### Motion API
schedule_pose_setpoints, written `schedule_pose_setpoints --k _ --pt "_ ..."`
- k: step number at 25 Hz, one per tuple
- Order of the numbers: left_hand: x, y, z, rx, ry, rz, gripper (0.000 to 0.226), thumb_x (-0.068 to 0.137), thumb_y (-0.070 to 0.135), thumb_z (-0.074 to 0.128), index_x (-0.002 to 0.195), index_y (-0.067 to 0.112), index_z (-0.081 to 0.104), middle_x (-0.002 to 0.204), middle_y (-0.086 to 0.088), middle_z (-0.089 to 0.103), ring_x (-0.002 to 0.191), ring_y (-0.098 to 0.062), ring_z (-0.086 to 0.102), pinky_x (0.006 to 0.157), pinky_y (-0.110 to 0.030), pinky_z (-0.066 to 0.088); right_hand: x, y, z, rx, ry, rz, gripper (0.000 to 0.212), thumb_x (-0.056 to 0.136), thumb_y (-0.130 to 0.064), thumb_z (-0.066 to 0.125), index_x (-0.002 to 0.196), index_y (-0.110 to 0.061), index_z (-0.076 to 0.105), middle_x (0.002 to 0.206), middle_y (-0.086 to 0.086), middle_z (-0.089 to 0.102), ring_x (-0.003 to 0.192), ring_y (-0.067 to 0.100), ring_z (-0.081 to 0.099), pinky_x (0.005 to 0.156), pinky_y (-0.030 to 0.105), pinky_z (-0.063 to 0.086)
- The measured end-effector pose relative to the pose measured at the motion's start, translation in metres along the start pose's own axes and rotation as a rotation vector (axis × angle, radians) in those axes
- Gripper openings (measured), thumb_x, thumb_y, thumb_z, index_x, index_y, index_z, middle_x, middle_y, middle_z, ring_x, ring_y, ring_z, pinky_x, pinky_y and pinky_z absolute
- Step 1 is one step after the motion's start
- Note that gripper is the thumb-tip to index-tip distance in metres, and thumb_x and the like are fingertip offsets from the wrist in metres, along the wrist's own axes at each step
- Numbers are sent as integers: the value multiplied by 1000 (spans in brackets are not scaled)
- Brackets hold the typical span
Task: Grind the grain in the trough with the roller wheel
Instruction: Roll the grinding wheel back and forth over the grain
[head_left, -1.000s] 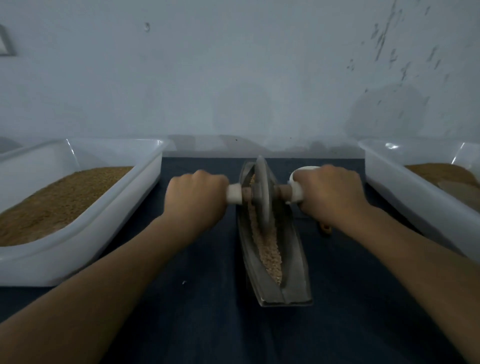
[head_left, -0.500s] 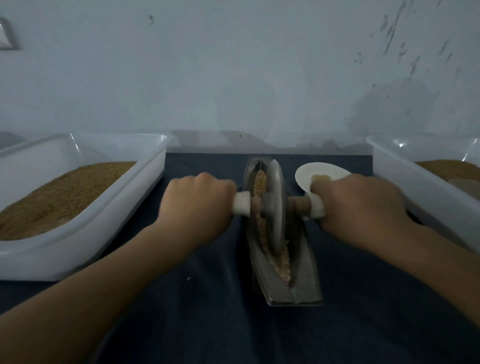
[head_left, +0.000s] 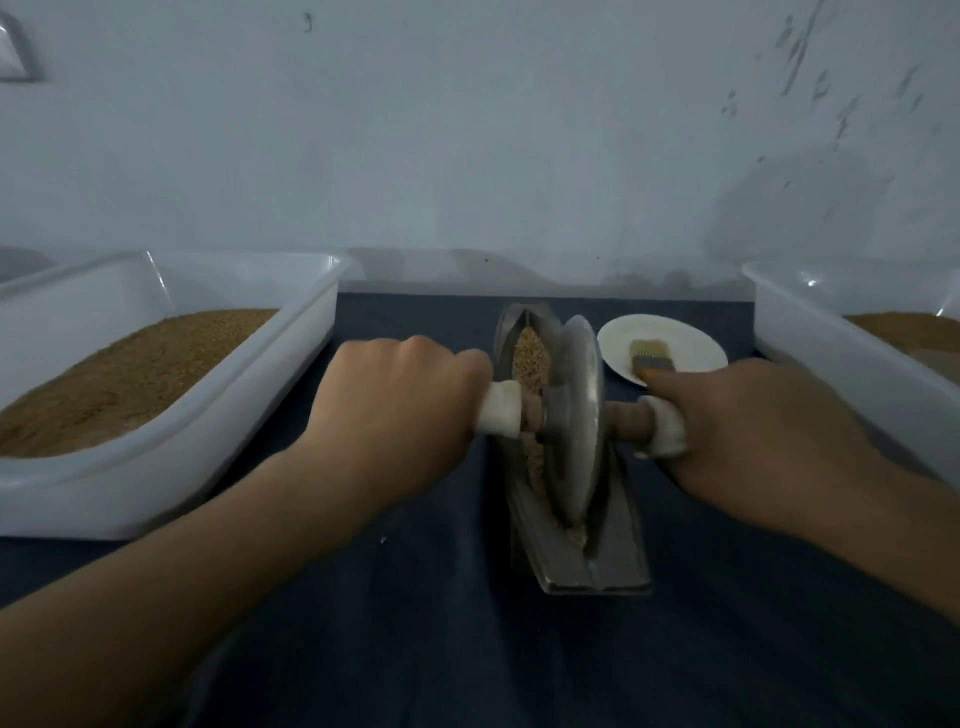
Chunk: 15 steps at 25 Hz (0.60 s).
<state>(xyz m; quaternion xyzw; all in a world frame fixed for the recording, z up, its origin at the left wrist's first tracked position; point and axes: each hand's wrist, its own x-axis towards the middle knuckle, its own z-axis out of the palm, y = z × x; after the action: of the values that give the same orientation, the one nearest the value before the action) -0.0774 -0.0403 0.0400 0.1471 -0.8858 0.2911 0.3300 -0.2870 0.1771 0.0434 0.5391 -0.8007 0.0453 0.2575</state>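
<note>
At table centre, on dark blue cloth (head_left: 467, 649): both forearms reaching forward from the lower corners, backs of hands up.

Left hand (head_left: 400, 410) fisted round white-wrapped left end of wooden axle, fingers curled tight. Right hand (head_left: 753, 421) gripping white-wrapped right end, fingers curled under, tips hidden.

Roller wheel (head_left: 576, 415) upright between the hands, rim down in trough (head_left: 597, 561), about mid-length. Trough lying lengthwise away from body, near end squared off, far end close to wall (head_left: 467, 130). Grain (head_left: 530, 358) heaped in far half of channel, thinner strip beside wheel's base.

Strip of cloth showing each side of trough. Left tub (head_left: 249, 415) beside left forearm, right tub (head_left: 810, 332) just beyond right hand. Small white plate (head_left: 670, 338) just right of trough's far end, carrying what looks like a short brush (head_left: 649, 356), blurred.

Wheel and trough dull grey metal. Tubs smooth white plastic, holding brown granular meal.
</note>
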Motion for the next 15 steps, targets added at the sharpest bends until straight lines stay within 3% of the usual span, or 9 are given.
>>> schedule_pose_setpoints --k 3,6,8,10,12,15 --pt "19 4 16 52 -157 -94 39 67 31 72 69 28 34 55 7 28 46 -20 28 47 -23 11 25 -7 7 -73 45 87 13 76 -44 56 80 -33 52 60 -12 39 49 13 37 45 23 22" --pt "60 -2 43 -49 -336 -257 16 87 37 62 83 24 55 71 2 48 63 -25 52 55 -32 34 85 -15 16 -73 -23 161 14 85 -33 68 87 -25 57 74 -6 49 66 19 49 55 27 33" --pt "68 -6 44 -77 -388 -283 13 89 38 61 90 24 61 76 2 53 68 -23 53 59 -33 37 101 -12 15 -43 -84 155 13 86 -31 69 95 -24 64 81 -3 55 72 20 50 60 30 38" --pt "52 -1 31 -41 -301 -240 14 84 34 65 81 24 55 66 5 40 59 -21 42 53 -31 32 80 -8 12 -40 -96 130 10 81 -32 69 87 -29 61 81 -6 58 66 17 48 56 28 36" --pt "21 7 11 -29 -142 -123 34 70 31 73 69 27 39 56 9 26 47 -18 29 46 -24 16 37 -6 11 -52 32 53 19 70 -36 68 73 -30 51 65 -12 45 51 10 36 46 21 24" --pt "2 3 1 -29 -86 -45 46 59 29 75 67 29 30 51 10 27 42 -17 23 50 -19 7 7 -1 5 23 125 -27 27 59 -44 66 71 -36 43 54 -15 28 42 7 27 46 17 16"
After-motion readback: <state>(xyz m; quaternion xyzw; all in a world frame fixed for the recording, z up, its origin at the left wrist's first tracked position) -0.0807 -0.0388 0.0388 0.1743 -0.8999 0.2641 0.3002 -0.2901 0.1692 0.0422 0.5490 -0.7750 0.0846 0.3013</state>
